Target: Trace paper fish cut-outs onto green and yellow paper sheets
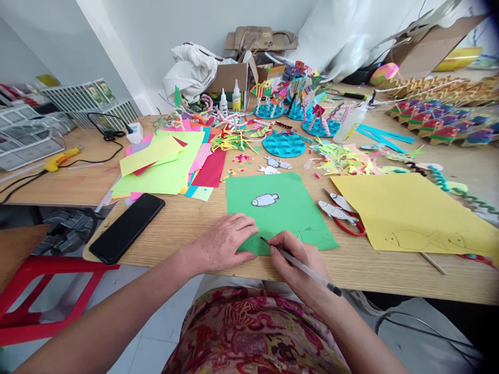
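A green sheet of paper (268,187) lies at the table's front edge, bearing faint drawn fish outlines along its lower part. My left hand (226,239) rests flat on its left side, fingers stretched out. In my right hand (296,259) is a pen (307,271), its tip touching the green paper just beside my left fingers. A white paper fish cutout (265,200) sits on the upper half of the sheet. To the right, red-handled scissors (356,227) lie partly under more fish cutouts (337,212), next to a yellow sheet (409,202) with pencilled fish.
A black phone (128,228) lies left of my left arm. Behind it are stacked coloured papers (163,174). Paper scraps (346,160), a blue disc (284,144), glue bottles (236,96) and finished fish models (322,126) fill the back. A glue gun (62,159) lies far left.
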`<state>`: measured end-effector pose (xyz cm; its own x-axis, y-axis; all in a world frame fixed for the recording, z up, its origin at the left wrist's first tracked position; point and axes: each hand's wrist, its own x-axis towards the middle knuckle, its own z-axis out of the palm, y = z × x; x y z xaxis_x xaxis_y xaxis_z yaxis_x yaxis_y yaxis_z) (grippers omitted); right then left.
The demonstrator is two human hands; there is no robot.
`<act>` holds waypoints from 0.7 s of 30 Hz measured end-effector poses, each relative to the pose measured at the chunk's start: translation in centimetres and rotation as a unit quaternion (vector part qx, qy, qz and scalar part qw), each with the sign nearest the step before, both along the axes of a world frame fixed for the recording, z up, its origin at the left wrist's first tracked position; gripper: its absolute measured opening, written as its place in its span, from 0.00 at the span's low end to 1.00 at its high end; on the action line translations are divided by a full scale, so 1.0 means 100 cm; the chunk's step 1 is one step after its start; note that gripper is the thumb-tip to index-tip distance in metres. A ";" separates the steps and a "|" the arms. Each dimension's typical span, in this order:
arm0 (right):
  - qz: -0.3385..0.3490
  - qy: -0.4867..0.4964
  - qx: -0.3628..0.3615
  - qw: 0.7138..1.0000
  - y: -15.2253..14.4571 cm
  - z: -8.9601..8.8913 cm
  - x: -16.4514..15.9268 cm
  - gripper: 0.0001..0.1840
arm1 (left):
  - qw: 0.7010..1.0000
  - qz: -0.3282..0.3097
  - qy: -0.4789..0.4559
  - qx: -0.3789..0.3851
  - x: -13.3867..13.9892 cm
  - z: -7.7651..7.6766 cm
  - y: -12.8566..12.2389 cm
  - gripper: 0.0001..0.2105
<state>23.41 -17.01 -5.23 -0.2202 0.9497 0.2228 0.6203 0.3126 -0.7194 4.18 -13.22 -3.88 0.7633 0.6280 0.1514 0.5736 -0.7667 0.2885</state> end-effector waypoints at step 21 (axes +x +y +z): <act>0.030 0.045 -0.030 0.998 -0.004 0.003 0.006 0.05 | 0.998 0.056 -0.005 0.003 0.007 -0.007 -0.007 0.15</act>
<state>23.98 -17.41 -4.89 -0.2596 0.9475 0.1867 0.5332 0.3018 -0.7903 4.87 -13.93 -4.57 0.6864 0.7088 0.1626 0.6530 -0.6991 0.2912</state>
